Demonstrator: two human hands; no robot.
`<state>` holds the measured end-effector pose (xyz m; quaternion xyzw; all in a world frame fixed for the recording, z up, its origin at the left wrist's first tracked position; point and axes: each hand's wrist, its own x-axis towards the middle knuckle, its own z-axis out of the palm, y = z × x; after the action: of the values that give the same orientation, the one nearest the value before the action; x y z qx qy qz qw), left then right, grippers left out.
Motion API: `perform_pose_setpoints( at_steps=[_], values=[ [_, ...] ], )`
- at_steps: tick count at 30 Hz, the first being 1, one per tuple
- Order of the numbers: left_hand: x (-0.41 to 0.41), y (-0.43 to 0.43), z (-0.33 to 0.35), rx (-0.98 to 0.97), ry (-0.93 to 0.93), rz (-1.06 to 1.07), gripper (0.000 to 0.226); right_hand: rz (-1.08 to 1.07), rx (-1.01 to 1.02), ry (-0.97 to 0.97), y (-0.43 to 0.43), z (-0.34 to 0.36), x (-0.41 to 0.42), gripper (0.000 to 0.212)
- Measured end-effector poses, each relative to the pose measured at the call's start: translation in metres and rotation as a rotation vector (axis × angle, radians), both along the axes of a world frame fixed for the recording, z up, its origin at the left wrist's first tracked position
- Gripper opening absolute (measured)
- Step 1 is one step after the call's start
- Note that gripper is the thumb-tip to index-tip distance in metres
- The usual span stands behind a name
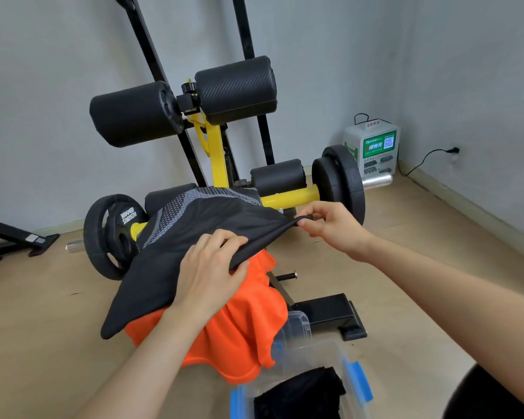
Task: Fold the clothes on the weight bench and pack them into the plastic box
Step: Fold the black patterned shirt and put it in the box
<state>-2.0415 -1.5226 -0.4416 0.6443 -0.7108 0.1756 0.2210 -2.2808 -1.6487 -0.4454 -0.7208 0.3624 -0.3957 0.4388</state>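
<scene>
Black shirt (194,237) held over the weight bench (285,196).
The left hand (212,273) gripped its edge and the right hand (330,228) pinched a corner, pulling it taut crosswise above an orange shirt (239,328); its length ran along the bench. A plate (115,234) read "HAMMER STRENGTH".

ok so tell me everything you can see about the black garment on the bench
The black fabric garment with grey dotted panels looks thin, stretchy and sporty. It lies spread out, not yet folded, draped over a crumpled orange garment, with its far end over a black padded roller. The left hand grips its near edge and the right hand pinches a hem corner, so the cloth is taut between the hands.
</scene>
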Motion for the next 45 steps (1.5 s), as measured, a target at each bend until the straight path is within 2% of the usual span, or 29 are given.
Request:
perform_pose_setpoints(
  at_steps=[3,9,12,15,17,22,25,27,31,36,38,41,44,45],
  values=[
    [0.001,0.000,0.000,-0.028,-0.010,0.027,0.039,0.002,0.083,-0.104,-0.002,0.010,0.003,0.010],
    [0.032,0.018,0.007,-0.004,0.036,0.143,0.040,0.062,0.083,-0.195,-0.005,0.025,0.005,0.009],
    [0.052,0.033,0.010,0.030,0.079,0.154,0.029,0.078,0.104,-0.170,-0.006,0.025,0.004,0.013],
    [0.058,0.047,0.015,0.003,0.125,0.101,0.017,0.058,0.115,-0.180,-0.004,0.026,0.006,0.007],
    [0.061,0.054,0.017,0.011,0.228,0.076,0.016,0.063,0.121,-0.227,-0.002,0.028,0.009,0.007],
    [0.069,0.069,0.025,0.058,0.653,0.009,0.012,0.066,0.153,-0.327,0.001,0.030,0.008,0.013],
    [0.067,0.075,0.033,0.039,0.715,-0.018,0.019,0.046,0.149,-0.314,0.004,0.029,0.006,0.015],
    [0.066,0.074,0.036,0.012,0.758,-0.013,0.022,0.009,0.099,-0.241,0.005,0.027,0.007,0.013],
    [0.070,0.066,0.038,-0.026,0.692,0.039,0.023,-0.048,0.041,-0.050,-0.003,0.018,0.012,0.021],
    [0.084,0.033,0.054,-0.098,0.558,0.111,0.006,-0.114,0.140,-0.174,-0.024,0.016,0.025,0.013],
    [0.090,0.011,0.065,-0.105,0.503,0.136,0.014,-0.162,0.165,-0.251,-0.035,0.019,0.035,0.014],
    [0.093,-0.022,0.079,-0.094,0.398,0.186,0.010,-0.243,0.168,-0.290,-0.055,0.021,0.049,0.006],
    [0.093,-0.051,0.085,-0.075,0.365,0.269,0.014,-0.309,0.188,-0.294,-0.075,0.021,0.062,0.002],
    [0.093,-0.059,0.084,-0.068,0.364,0.303,0.015,-0.321,0.202,-0.291,-0.082,0.019,0.066,0.006]
  ],
)
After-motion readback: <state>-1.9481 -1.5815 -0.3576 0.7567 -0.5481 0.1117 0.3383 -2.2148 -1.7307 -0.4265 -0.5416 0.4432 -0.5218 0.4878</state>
